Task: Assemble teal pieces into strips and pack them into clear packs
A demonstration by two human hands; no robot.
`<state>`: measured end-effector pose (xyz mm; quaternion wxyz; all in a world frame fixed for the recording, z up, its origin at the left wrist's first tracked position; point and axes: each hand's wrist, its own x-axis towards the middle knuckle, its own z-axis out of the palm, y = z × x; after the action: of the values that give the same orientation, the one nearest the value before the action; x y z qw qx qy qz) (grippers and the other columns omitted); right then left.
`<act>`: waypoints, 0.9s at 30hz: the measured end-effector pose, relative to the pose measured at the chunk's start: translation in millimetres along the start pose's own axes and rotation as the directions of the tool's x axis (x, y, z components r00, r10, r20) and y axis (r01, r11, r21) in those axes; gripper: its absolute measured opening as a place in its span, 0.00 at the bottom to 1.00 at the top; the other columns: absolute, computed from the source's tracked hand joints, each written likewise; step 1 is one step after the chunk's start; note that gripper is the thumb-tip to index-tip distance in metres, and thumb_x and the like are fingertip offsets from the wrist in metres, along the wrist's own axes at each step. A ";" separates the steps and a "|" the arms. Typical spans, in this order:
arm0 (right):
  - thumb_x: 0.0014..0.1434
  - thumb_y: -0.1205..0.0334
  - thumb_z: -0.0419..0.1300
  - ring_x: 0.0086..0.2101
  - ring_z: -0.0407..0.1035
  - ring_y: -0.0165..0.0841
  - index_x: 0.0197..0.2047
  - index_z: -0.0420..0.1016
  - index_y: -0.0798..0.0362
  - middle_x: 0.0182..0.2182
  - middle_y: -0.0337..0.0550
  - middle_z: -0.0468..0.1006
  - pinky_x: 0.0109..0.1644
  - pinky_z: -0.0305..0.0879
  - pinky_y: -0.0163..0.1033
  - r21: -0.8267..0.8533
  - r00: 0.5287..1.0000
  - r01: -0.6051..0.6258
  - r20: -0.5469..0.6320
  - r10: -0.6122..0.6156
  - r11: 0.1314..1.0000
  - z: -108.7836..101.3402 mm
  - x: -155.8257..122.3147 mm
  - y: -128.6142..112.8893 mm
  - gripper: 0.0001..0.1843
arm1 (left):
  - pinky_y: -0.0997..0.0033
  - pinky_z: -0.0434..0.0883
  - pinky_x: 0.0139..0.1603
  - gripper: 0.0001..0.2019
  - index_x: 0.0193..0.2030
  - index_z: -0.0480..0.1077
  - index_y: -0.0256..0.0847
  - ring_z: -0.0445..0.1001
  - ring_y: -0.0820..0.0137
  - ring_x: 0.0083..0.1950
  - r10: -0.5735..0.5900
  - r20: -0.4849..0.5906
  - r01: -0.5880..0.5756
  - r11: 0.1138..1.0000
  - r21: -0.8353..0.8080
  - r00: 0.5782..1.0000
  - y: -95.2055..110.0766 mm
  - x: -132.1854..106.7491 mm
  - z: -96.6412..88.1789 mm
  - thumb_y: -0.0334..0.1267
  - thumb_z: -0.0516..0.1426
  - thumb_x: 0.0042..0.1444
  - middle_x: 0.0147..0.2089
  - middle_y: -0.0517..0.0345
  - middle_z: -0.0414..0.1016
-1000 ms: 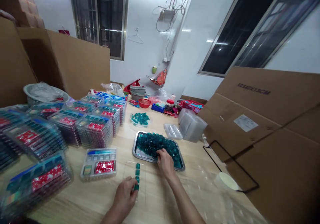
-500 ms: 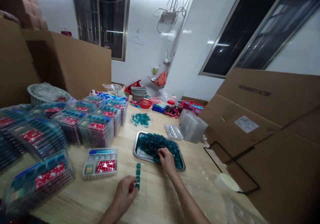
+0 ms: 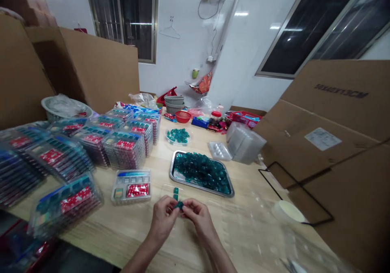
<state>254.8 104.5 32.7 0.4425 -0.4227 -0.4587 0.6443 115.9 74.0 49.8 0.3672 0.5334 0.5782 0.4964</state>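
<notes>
Fingers of our left hand (image 3: 163, 218) and right hand (image 3: 200, 218) pinch glossy dark-green material (image 3: 179, 204) between their tips; we cannot tell how many pieces. Just beyond, at 12 o'clock, 2 square green blocks (image 3: 176, 190) line up. At 1 o'clock, a round-cornered metal tray (image 3: 179, 177) holds a heap of shiny green chunks (image 3: 202, 170); at 10 o'clock, a clear plastic case (image 3: 131, 200) holds a red-and-white packet (image 3: 138, 190) and a blue stick (image 3: 131, 174).

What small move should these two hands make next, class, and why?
Probably set the small glossy dark-teal piece in line with the square teal pieces: the bare left hand and bare right hand meet at it with their fingertips, and two square pieces show in line just beyond.
</notes>
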 end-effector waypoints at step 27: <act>0.43 0.58 0.61 0.18 0.63 0.27 0.24 0.62 0.53 0.16 0.32 0.68 0.22 0.57 0.31 -0.211 0.976 -0.122 0.150 0.156 0.970 9.3 -11.7 23.2 0.11 | 0.80 0.59 0.21 0.07 0.26 0.64 0.38 0.64 0.77 0.19 -0.279 0.166 0.274 0.960 0.048 0.946 -37.3 -5.6 -6.8 0.25 0.51 0.37 0.17 0.69 0.62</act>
<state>244.7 86.9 14.0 0.3119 -0.4414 -0.5255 0.6571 100.9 69.5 14.8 0.4749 0.4922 0.6195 0.3852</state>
